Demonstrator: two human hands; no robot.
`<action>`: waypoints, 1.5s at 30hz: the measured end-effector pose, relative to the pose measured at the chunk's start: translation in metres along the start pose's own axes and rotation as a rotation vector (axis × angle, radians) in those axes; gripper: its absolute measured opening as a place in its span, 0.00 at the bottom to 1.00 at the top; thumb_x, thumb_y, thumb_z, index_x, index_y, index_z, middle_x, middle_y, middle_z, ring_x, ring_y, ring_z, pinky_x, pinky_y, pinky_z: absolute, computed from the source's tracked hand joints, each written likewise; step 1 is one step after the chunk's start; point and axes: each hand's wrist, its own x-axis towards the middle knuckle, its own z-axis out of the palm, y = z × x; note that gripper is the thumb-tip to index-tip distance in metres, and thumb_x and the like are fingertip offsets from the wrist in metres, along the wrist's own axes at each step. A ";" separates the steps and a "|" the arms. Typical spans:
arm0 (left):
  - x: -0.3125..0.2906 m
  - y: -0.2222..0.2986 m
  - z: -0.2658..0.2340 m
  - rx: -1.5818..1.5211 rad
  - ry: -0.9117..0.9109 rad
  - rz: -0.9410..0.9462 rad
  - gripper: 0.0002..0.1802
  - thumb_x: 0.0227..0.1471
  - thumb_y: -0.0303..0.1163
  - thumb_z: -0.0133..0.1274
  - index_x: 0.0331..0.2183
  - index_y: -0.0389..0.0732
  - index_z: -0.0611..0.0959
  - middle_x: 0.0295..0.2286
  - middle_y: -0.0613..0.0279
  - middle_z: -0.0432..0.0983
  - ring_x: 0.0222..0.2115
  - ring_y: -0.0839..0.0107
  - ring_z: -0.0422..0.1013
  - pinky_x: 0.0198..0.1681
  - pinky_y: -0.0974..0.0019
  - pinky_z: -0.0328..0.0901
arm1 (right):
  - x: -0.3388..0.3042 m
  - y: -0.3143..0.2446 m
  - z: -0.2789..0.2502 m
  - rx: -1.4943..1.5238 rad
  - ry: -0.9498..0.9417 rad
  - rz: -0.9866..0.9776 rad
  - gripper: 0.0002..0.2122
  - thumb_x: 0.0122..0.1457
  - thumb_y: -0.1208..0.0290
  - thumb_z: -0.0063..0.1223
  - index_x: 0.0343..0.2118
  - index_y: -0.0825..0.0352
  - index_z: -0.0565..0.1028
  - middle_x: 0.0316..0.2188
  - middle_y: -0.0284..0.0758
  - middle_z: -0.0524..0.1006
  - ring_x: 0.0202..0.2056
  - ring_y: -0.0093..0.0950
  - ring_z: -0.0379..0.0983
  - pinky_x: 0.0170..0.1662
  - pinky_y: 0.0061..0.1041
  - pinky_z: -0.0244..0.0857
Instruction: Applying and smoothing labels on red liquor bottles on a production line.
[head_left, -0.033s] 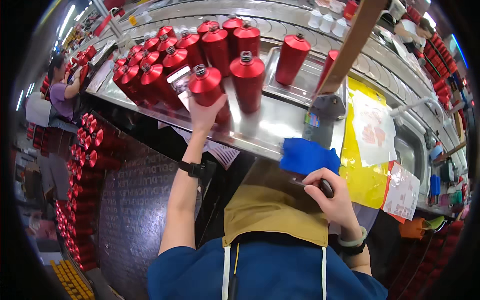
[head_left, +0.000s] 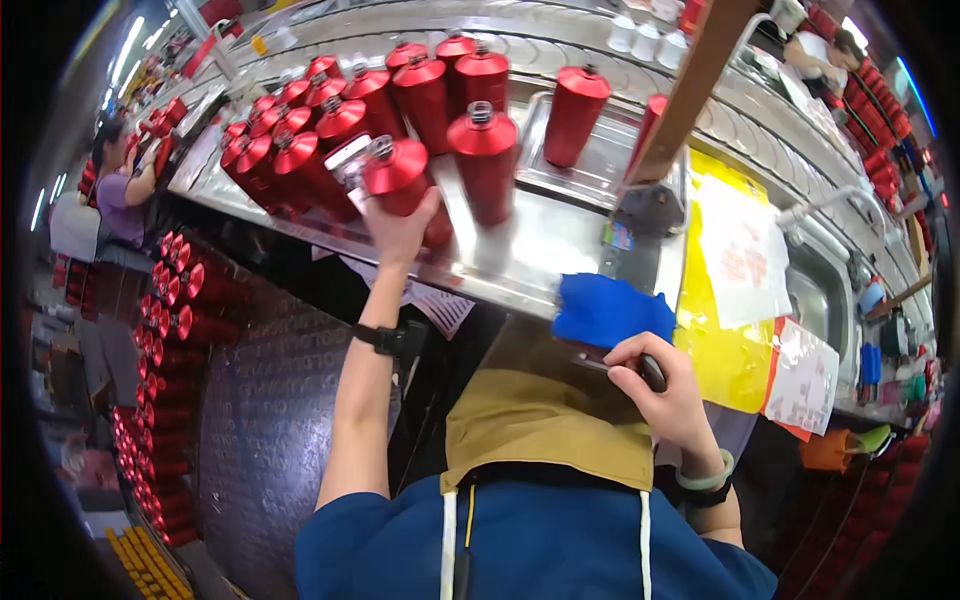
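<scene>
My left hand (head_left: 402, 228) is wrapped round the lower body of a shiny red bottle (head_left: 396, 172) with an open threaded neck. The bottle is at the front of the metal bench (head_left: 540, 235), beside another red bottle (head_left: 484, 165). Behind its left side a phone (head_left: 347, 158) is partly hidden. Nearer my body, my right hand (head_left: 665, 385) is closed round the dark handle of a small tool (head_left: 652, 373). A thin edge shows beyond my fingers, but its kind I cannot make out. Just past that hand lies a bright blue cloth-like piece (head_left: 612, 311).
Several red bottles (head_left: 295, 155) crowd the bench's left. One red bottle (head_left: 577, 115) stands on a metal tray (head_left: 600, 172). A wooden post (head_left: 698, 85) rises at the right, near a yellow sheet (head_left: 715, 355) and a sink (head_left: 815, 290). A person (head_left: 125, 190) works at far left.
The whole view has shifted slightly. My left hand and its bottle have moved a little left, covering more of the phone. My right hand keeps its hold on the dark-handled tool.
</scene>
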 end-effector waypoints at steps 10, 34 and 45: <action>-0.084 0.153 0.026 -0.910 -0.806 -0.486 0.32 0.61 0.43 0.57 0.58 0.35 0.66 0.47 0.55 0.74 0.45 0.70 0.74 0.48 0.65 0.71 | 0.015 0.000 -0.024 0.104 0.147 -0.074 0.30 0.56 0.68 0.67 0.59 0.69 0.66 0.39 0.36 0.78 0.25 0.18 0.61 0.33 0.21 0.63; -0.125 0.162 0.161 -0.451 -0.942 -0.455 0.43 0.60 0.42 0.59 0.63 0.33 0.53 0.52 0.49 0.68 0.50 0.66 0.71 0.53 0.63 0.68 | 0.065 0.116 -0.184 -0.632 0.298 0.199 0.09 0.61 0.70 0.56 0.40 0.69 0.81 0.33 0.46 0.81 0.36 0.42 0.78 0.41 0.34 0.70; -0.126 0.169 0.157 -0.368 -1.024 -0.517 0.45 0.57 0.29 0.60 0.65 0.37 0.49 0.53 0.51 0.68 0.51 0.65 0.71 0.55 0.62 0.68 | -0.014 0.206 -0.289 -1.196 0.315 0.280 0.20 0.56 0.79 0.50 0.47 0.50 0.82 0.38 0.37 0.73 0.43 0.37 0.76 0.41 0.35 0.73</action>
